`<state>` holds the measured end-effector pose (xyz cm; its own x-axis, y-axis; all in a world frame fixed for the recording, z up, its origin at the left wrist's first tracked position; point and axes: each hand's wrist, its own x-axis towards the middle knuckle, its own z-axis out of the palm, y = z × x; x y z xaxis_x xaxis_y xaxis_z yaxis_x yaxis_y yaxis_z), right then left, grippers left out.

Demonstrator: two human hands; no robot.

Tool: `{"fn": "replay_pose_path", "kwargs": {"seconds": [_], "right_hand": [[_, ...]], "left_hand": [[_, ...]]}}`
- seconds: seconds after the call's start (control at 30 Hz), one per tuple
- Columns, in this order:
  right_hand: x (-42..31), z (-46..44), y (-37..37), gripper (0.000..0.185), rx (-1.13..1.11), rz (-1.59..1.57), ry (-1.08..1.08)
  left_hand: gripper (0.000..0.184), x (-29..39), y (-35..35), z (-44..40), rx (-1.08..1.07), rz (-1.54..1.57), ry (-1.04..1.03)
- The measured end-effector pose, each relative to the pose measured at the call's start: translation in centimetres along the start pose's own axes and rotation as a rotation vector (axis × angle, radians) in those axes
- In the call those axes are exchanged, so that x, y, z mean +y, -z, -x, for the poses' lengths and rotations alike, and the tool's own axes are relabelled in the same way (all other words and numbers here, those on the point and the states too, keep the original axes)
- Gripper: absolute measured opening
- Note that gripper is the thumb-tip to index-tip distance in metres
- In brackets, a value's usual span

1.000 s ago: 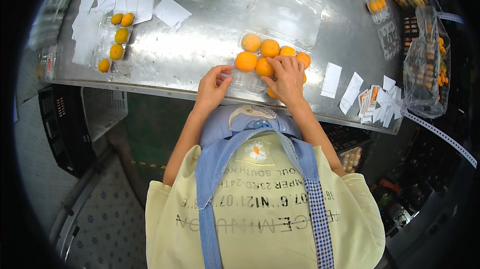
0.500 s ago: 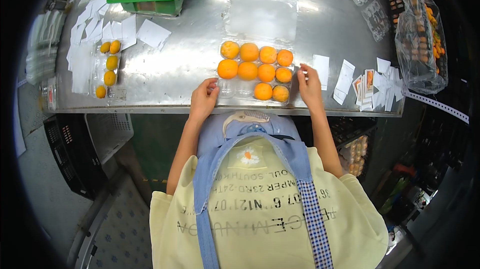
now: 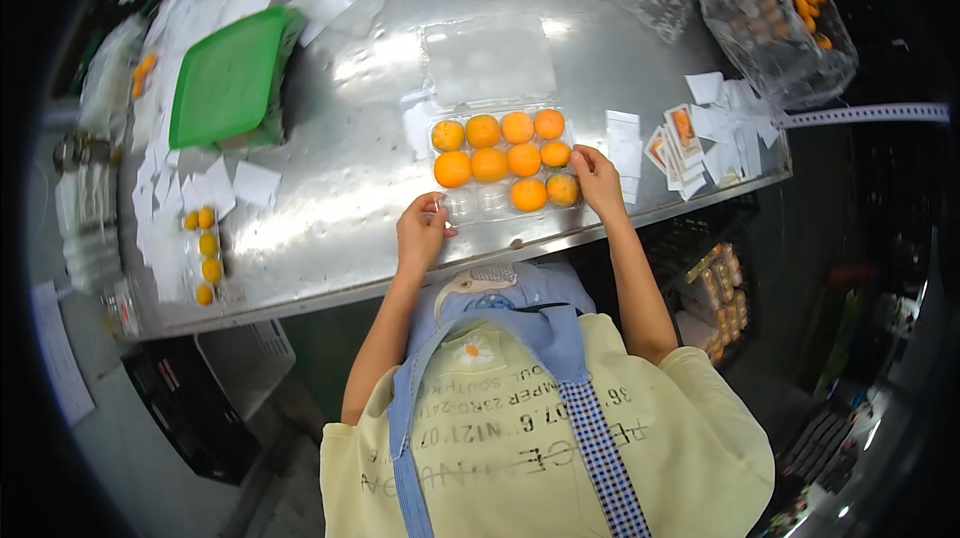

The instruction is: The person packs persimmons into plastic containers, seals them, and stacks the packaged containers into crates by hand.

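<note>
In the head view, a clear plastic clamshell box (image 3: 492, 202) lies open on the metal table, its lid (image 3: 488, 60) folded back to the far side. Round orange fruits (image 3: 489, 165) fill the two far rows; the near row has two fruits at its right and two bare cups at its left. My left hand (image 3: 424, 231) pinches the box's near left corner, fingers curled. On the opposite side, my right hand (image 3: 597, 184) grips the right edge beside the fruits, with thumb and fingertips at the rim.
A green lidded bin (image 3: 228, 78) stands left among scattered white paper slips (image 3: 258, 184). Near the left edge lies a box of small yellow fruits (image 3: 209, 244). Printed cards (image 3: 684, 133) lie right, beyond a folded paper strip (image 3: 623, 146). A plastic-covered fruit crate (image 3: 770, 23) sits far right.
The view has turned and shifted. My right hand has come in from beside the box onto its right edge, and my left hand has closed on the near left corner.
</note>
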<state>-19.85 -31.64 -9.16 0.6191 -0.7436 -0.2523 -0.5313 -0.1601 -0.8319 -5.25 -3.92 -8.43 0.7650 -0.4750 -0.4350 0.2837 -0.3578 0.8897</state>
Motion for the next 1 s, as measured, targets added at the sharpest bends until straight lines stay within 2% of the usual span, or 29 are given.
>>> {"fn": "replay_pose_path", "kwargs": {"seconds": [0.2,0.27,0.37,0.4,0.5,0.57,0.63,0.7,0.77,0.8,0.83,0.9,0.93,1.0], "right_hand": [[2.5,-3.6,4.0,0.044,0.19,0.064,0.121],[-0.7,-2.2,5.7,0.043,0.218,0.079,0.098],[0.5,-0.5,7.7,0.043,0.28,0.133,0.237],[0.1,1.1,9.1,0.035,0.387,0.133,0.307],[4.1,6.0,13.8,0.03,0.64,-0.019,0.227],[8.5,9.9,16.8,0.028,0.895,-0.054,0.066],[13.9,13.9,18.8,0.026,1.09,-0.082,-0.148],[19.2,17.6,20.7,0.031,1.141,0.054,-0.458],[22.9,19.9,21.7,0.042,1.046,0.164,-0.587],[23.0,20.3,22.2,0.052,0.931,0.112,-0.659],[23.7,20.2,22.3,0.058,0.869,0.168,-0.655],[24.8,18.7,21.9,0.063,0.782,0.155,-0.677],[25.6,17.8,21.9,0.063,0.728,0.128,-0.696],[25.2,16.1,22.3,0.06,0.618,0.06,-0.779]], "left_hand": [[0.027,1.9,-7.0,-2.8,-0.088,0.143,0.048],[0.031,1.4,-8.1,-3.6,-0.112,0.109,0.038],[0.034,1.6,-9.3,-3.4,-0.179,0.065,0.058],[0.036,1.7,-9.4,-3.0,-0.167,0.044,0.06],[0.04,2.6,-9.3,-1.7,-0.174,-0.012,0.108],[0.043,2.8,-8.9,-1.0,-0.181,-0.036,0.142],[0.044,3.2,-8.5,0.0,-0.178,-0.07,0.131],[0.043,3.2,-8.1,0.5,-0.147,-0.106,0.115],[0.043,2.7,-7.1,0.3,-0.149,-0.132,0.097],[0.039,2.8,-7.0,0.4,-0.152,-0.133,0.087],[0.036,2.4,-6.9,0.4,-0.18,-0.174,0.102],[0.032,1.9,-6.6,0.2,-0.229,-0.251,0.12],[0.023,2.0,-7.0,0.5,-0.272,-0.264,0.13],[0.02,1.4,-7.1,0.7,-0.34,-0.343,0.081]]}}
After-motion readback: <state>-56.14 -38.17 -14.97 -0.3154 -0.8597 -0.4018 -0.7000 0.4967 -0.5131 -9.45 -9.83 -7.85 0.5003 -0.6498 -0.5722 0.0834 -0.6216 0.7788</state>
